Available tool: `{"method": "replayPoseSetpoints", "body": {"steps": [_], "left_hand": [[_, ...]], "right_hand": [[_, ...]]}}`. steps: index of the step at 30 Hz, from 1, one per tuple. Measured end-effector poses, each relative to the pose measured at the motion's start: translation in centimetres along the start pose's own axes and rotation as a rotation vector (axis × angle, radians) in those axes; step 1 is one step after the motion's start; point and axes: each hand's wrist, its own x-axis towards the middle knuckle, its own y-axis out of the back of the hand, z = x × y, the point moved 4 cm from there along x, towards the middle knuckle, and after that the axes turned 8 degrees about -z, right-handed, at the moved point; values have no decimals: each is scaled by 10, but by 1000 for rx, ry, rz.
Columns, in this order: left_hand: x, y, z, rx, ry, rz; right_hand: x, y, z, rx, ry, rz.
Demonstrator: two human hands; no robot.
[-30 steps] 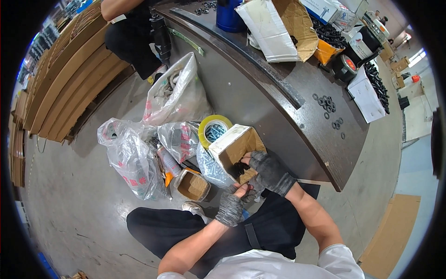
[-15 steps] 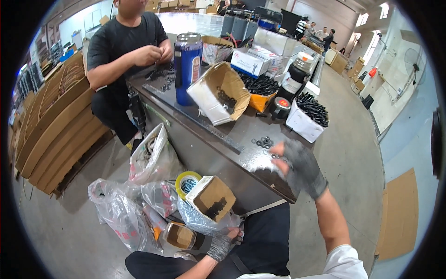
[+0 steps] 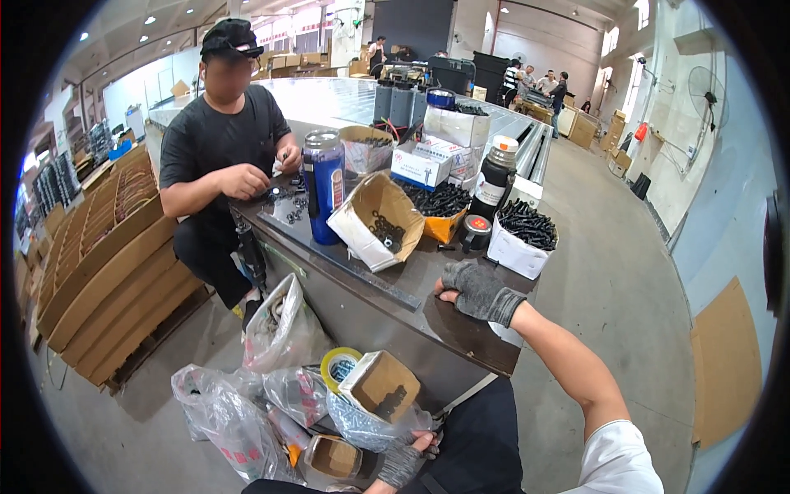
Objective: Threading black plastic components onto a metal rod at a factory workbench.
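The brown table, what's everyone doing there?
Someone has their right grip down on the brown table, fingers curled, so I can't tell whether they're holding anything. Their left grip is low, by a clear plastic bag and an open box with small black pieces inside. Across the table, a co-worker has a hand by small dark parts. A tilted carton with dark rings inside and a blue flask are there too.

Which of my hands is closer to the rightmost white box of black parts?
Right. Your gray-gloved right hand is at the brown tabletop, in front of the white open-topped box. Your gray-gloved left hand is farther, below the tabletop, by the clear plastic bag.
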Motion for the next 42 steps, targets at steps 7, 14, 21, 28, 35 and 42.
{"method": "replayPoseSetpoints", "body": {"steps": [7, 14, 21, 28, 35, 42], "left_hand": [[-4, -9, 9, 34, -34, 3], [-5, -17, 9, 53, -53, -10], [2, 1, -1, 121, 12, -6], [9, -6, -5, 104, 61, -27], [9, -5, -16, 129, 49, -50], [-3, -22, 0, 167, -31, -14]], "right_hand": [[15, 31, 52, -219, -159, 287], [61, -5, 65, -540, -272, 96], [22, 67, 19, -83, 3, 303], [-41, 81, 44, -164, -243, 131], [-47, 23, 67, -337, -353, 123], [-49, 21, 66, -308, -330, 205]]}}
